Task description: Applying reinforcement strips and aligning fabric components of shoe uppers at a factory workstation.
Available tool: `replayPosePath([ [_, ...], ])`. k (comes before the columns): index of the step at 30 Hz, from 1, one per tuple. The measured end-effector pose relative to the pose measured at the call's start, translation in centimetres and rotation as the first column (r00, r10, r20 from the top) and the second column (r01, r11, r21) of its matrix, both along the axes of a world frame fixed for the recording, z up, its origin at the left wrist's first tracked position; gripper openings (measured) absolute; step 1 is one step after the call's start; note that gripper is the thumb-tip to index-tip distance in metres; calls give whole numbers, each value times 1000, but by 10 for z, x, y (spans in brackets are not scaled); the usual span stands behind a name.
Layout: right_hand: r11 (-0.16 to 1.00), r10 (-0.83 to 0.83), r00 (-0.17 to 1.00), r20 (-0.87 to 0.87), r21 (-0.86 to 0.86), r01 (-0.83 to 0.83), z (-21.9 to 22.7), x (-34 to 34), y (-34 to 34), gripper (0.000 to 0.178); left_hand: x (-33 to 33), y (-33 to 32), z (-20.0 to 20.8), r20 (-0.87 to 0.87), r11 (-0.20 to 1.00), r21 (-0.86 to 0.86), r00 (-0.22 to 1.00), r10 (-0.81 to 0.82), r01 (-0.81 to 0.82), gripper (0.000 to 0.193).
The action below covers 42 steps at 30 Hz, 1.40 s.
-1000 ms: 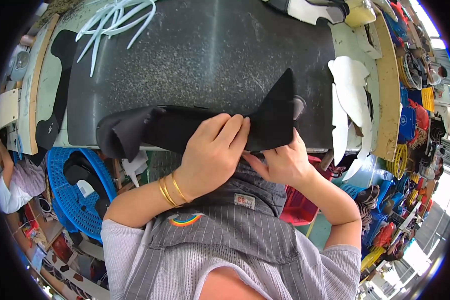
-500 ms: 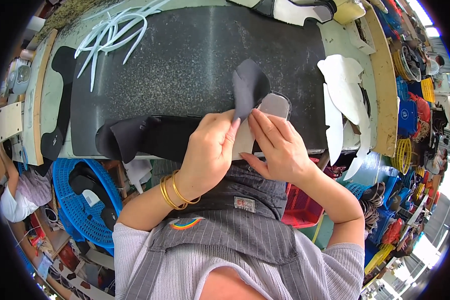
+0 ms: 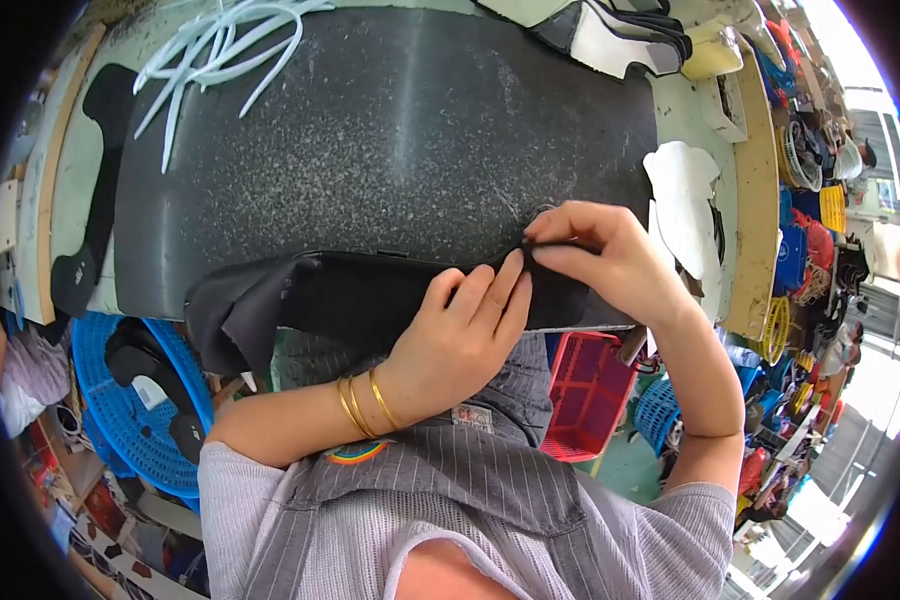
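A long black piece of soft sheet material (image 3: 360, 295) lies along the front edge of the dark work mat (image 3: 350, 150), its left end folded over and drooping past the edge. My left hand (image 3: 465, 335) rests on it with fingers stretched out, their tips pressing near its upper edge. Beside those fingertips, my right hand (image 3: 620, 265) pinches the upper edge between thumb and fingers. The grey folded flap and pale patch seen before are hidden now or turned under.
Pale flexible strips (image 3: 210, 60) lie at the far left of the mat, near a black cut piece (image 3: 100, 200). White cut pieces (image 3: 685, 200) sit at the right; black-and-white pieces (image 3: 610, 40) at the back. A blue basket (image 3: 140, 420) and red crate (image 3: 590, 395) stand below.
The grey flap and pale patch went out of sight as the black piece was laid over. My left hand flattened onto it; my right hand moved right and pinched its edge.
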State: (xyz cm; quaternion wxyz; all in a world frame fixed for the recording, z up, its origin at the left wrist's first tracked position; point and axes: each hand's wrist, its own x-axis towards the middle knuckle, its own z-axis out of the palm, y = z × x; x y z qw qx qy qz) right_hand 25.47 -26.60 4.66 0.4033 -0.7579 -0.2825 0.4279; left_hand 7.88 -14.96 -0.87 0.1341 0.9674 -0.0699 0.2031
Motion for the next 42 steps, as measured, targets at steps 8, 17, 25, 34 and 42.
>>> replayPosePath([
  [8, 962, 219, 910, 352, -233, -142, 13, 4, 17, 31, 2, 3, -1, 26, 962, -274, 1000, -7, 14, 35],
  [17, 933, 296, 886, 356, -304, -190, 12, 7, 27, 25, 1, -3, -2, -31, 1000, 5, 999, -7, 7, 44],
  [25, 957, 262, 642, 721, -106, -271, -12, -3, 17, 16, 4, -1, 0, -23, 997, 59, 999, -45, 46, 44],
  [34, 993, 32, 667, 744, 51, -104, -26, -11, -15, 15, 6, -10, 0, -135, 1000, 0, 991, 5, -6, 62],
  [42, 992, -40, 562, 826, 99, -75, -37, -11, -9, 15, 25, -12, 14, -279, 998, 57, 960, -8, 24, 74],
])
